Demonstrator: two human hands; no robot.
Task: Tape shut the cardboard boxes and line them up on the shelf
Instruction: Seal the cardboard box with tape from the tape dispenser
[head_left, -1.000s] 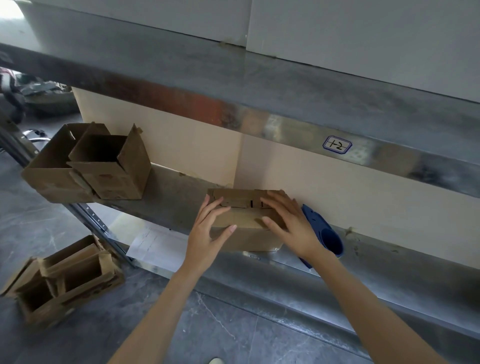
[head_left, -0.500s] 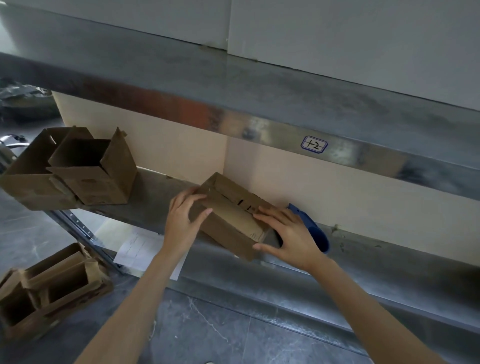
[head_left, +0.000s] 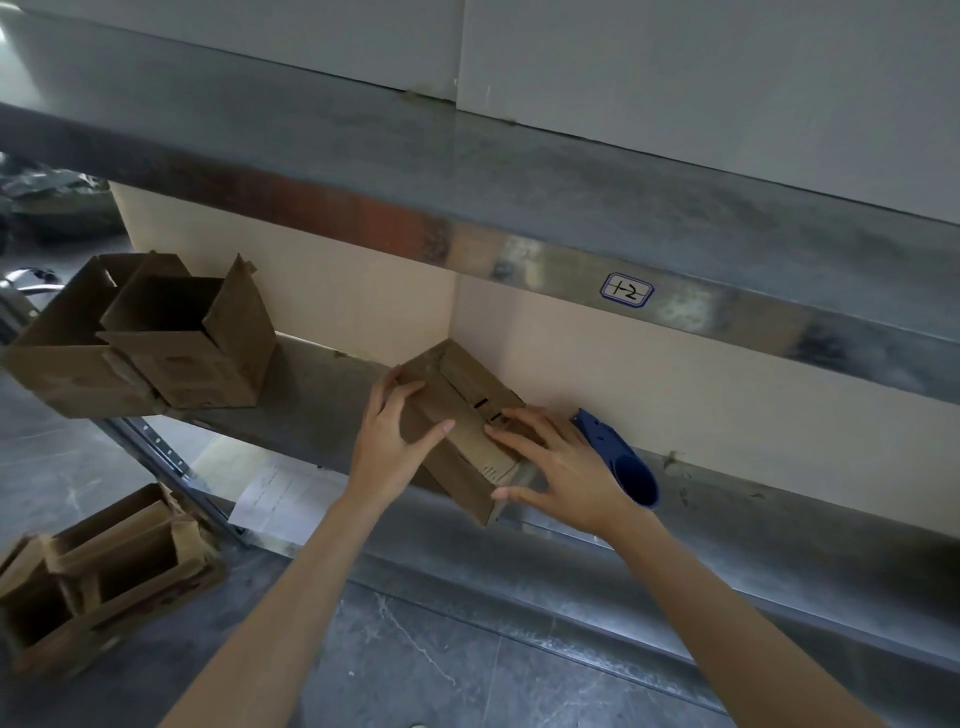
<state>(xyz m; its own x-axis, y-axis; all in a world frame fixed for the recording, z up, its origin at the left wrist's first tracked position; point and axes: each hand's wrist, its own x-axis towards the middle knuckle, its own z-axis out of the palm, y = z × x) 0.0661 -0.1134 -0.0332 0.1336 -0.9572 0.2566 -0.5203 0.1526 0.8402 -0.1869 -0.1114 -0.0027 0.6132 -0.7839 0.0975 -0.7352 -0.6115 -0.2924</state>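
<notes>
A small closed cardboard box (head_left: 460, 410) lies turned at an angle on the metal shelf (head_left: 311, 410), one corner over the front edge. My left hand (head_left: 389, 441) grips its left end, fingers on top. My right hand (head_left: 558, 470) presses on its right end, thumb under the near corner. A blue tape dispenser (head_left: 621, 462) lies on the shelf just behind my right hand. Two open-topped cardboard boxes (head_left: 192, 348) stand at the shelf's left end.
An upper metal shelf (head_left: 467, 171) with a label (head_left: 627, 291) overhangs the work area. Open cardboard boxes (head_left: 98, 571) lie on the grey floor at lower left. A sheet of paper (head_left: 280, 493) lies below the shelf.
The box has been rotated from square-on to diagonal, its near corner now sticking out past the shelf edge. Both hands stayed on it and shifted with the turn.
</notes>
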